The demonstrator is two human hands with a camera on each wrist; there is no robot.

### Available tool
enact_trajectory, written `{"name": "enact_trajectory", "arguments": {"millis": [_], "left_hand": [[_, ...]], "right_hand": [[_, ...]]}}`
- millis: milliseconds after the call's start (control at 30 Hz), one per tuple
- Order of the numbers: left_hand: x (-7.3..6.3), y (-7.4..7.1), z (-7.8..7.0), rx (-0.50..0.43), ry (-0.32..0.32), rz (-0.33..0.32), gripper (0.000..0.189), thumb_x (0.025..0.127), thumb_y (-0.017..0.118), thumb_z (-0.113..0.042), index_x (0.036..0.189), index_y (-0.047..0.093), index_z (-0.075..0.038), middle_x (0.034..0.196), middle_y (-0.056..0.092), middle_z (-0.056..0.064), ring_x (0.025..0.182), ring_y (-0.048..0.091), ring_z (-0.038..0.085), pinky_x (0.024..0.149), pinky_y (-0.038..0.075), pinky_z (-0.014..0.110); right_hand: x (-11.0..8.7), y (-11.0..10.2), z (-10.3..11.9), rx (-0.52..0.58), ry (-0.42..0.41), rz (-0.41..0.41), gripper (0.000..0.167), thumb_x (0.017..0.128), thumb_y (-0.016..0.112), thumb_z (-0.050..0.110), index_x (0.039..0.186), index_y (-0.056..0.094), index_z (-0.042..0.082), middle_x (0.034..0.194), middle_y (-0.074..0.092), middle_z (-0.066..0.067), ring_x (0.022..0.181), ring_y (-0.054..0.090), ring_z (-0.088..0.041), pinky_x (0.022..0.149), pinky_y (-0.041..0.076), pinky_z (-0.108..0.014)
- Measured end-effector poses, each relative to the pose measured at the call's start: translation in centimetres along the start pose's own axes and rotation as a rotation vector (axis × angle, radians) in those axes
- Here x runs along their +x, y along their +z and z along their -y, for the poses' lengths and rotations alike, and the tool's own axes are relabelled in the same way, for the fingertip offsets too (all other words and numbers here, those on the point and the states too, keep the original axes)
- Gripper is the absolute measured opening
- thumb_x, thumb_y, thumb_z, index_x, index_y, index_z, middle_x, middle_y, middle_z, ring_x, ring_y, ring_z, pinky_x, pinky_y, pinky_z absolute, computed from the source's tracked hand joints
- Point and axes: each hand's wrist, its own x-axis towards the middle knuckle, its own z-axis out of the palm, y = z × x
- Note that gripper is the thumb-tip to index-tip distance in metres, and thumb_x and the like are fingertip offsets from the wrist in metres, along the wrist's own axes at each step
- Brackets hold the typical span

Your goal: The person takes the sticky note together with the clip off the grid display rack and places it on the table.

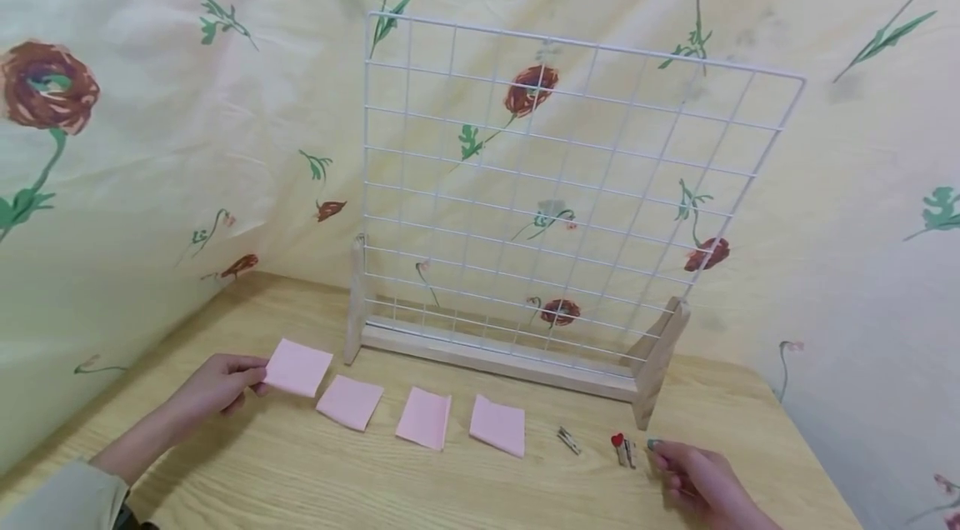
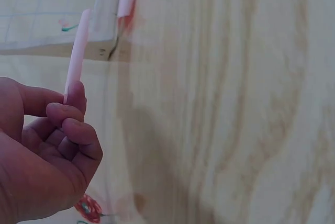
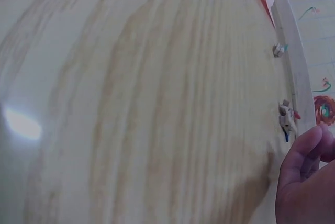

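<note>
My left hand (image 1: 217,384) pinches a pink square paper (image 1: 298,367) by its edge, held up off the table at the left; the left wrist view shows this paper (image 2: 77,56) edge-on between thumb and fingers. Three more pink papers (image 1: 350,402) lie in a row to its right. At the right, my right hand (image 1: 697,480) pinches a small clothespin (image 1: 652,444); only its teal end shows, the rest hidden by the fingers. Just left of that hand lie two small clothespins (image 1: 624,451), one with a red heart. Another clothespin (image 1: 568,440) lies farther left.
A white wire grid (image 1: 525,172) stands in a wooden base (image 1: 495,363) behind the papers and clothespins. Flower-patterned cloth (image 1: 847,222) hangs behind and at the sides of the wooden table (image 1: 420,488).
</note>
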Motion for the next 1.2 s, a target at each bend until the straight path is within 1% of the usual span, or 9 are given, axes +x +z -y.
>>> {"name": "enact_trajectory", "arguments": {"millis": [100, 200, 367, 600, 767, 900, 967, 1067, 1200], "left_hand": [[0.2, -0.1, 0.6, 0.034, 0.023, 0.004, 0.042, 0.099, 0.045, -0.007, 0.128, 0.044, 0.022, 0.079, 0.062, 0.003, 0.046, 0.037, 0.005, 0.043, 0.034, 0.021], [0.3, -0.5, 1.1, 0.062, 0.007, -0.001, 0.042, 0.099, 0.045, -0.008, 0.128, 0.044, 0.021, 0.08, 0.062, 0.003, 0.047, 0.039, 0.006, 0.043, 0.035, 0.021], [0.4, -1.0, 1.7, 0.116, -0.029, -0.007, 0.043, 0.098, 0.044, -0.009, 0.129, 0.044, 0.02, 0.079, 0.063, 0.002, 0.048, 0.042, 0.006, 0.043, 0.036, 0.021], [0.6, -0.8, 1.8, 0.163, -0.062, -0.005, 0.043, 0.097, 0.046, -0.011, 0.129, 0.047, 0.018, 0.075, 0.064, 0.0, 0.045, 0.04, 0.006, 0.042, 0.036, 0.021], [0.6, -0.6, 2.0, 0.181, -0.055, -0.001, 0.041, 0.097, 0.047, -0.011, 0.126, 0.05, 0.018, 0.074, 0.065, 0.001, 0.045, 0.04, 0.007, 0.041, 0.037, 0.021], [0.7, -0.5, 2.0, 0.226, -0.033, -0.002, 0.04, 0.096, 0.049, -0.012, 0.123, 0.053, 0.017, 0.073, 0.064, 0.001, 0.044, 0.041, 0.008, 0.04, 0.038, 0.023], [0.6, -0.4, 2.0, 0.249, -0.022, -0.009, 0.04, 0.096, 0.049, -0.013, 0.123, 0.054, 0.016, 0.072, 0.063, 0.001, 0.045, 0.042, 0.009, 0.04, 0.039, 0.023], [0.5, -0.2, 1.8, 0.284, 0.006, -0.024, 0.041, 0.094, 0.05, -0.013, 0.122, 0.054, 0.017, 0.069, 0.062, 0.001, 0.044, 0.043, 0.01, 0.039, 0.039, 0.024], [0.3, -0.1, 1.6, 0.327, 0.045, -0.047, 0.043, 0.092, 0.052, -0.013, 0.122, 0.053, 0.018, 0.066, 0.061, 0.0, 0.044, 0.046, 0.011, 0.038, 0.038, 0.023]], "right_hand": [[0.0, -0.3, -0.3, 0.013, -0.012, 0.051, 0.019, 0.095, 0.055, 0.019, 0.082, 0.063, 0.008, 0.071, 0.053, 0.003, 0.062, 0.048, -0.009, 0.056, 0.043, -0.02], [0.0, -0.3, -0.5, 0.007, -0.019, 0.07, 0.019, 0.095, 0.056, 0.02, 0.081, 0.063, 0.009, 0.071, 0.053, 0.004, 0.062, 0.048, -0.009, 0.057, 0.044, -0.021], [0.2, 0.3, -0.7, -0.011, -0.02, -0.007, 0.018, 0.092, 0.058, 0.019, 0.078, 0.063, 0.008, 0.068, 0.054, 0.003, 0.062, 0.048, -0.011, 0.056, 0.043, -0.021], [0.2, 0.7, -0.8, -0.006, -0.019, -0.108, 0.016, 0.09, 0.059, 0.015, 0.077, 0.063, 0.006, 0.067, 0.056, 0.002, 0.06, 0.049, -0.012, 0.054, 0.042, -0.022], [0.2, 0.9, -0.8, -0.016, -0.006, -0.137, 0.018, 0.09, 0.061, 0.018, 0.076, 0.063, 0.007, 0.067, 0.055, 0.002, 0.059, 0.048, -0.011, 0.054, 0.043, -0.022], [0.1, 0.9, -0.9, -0.013, 0.0, -0.15, 0.018, 0.091, 0.061, 0.02, 0.078, 0.063, 0.007, 0.068, 0.056, 0.002, 0.059, 0.048, -0.011, 0.054, 0.043, -0.022], [0.1, 0.9, -0.9, -0.007, -0.003, -0.15, 0.017, 0.091, 0.061, 0.019, 0.08, 0.064, 0.006, 0.068, 0.057, 0.002, 0.059, 0.048, -0.011, 0.054, 0.043, -0.022], [0.2, 0.8, -0.9, 0.012, -0.005, -0.153, 0.017, 0.091, 0.061, 0.019, 0.09, 0.067, 0.003, 0.07, 0.059, 0.002, 0.06, 0.049, -0.01, 0.054, 0.043, -0.022], [0.2, 0.7, -0.9, 0.032, -0.007, -0.144, 0.034, 0.093, 0.059, 0.017, 0.115, 0.062, -0.008, 0.075, 0.062, 0.0, 0.063, 0.051, -0.011, 0.056, 0.045, -0.022]]}}
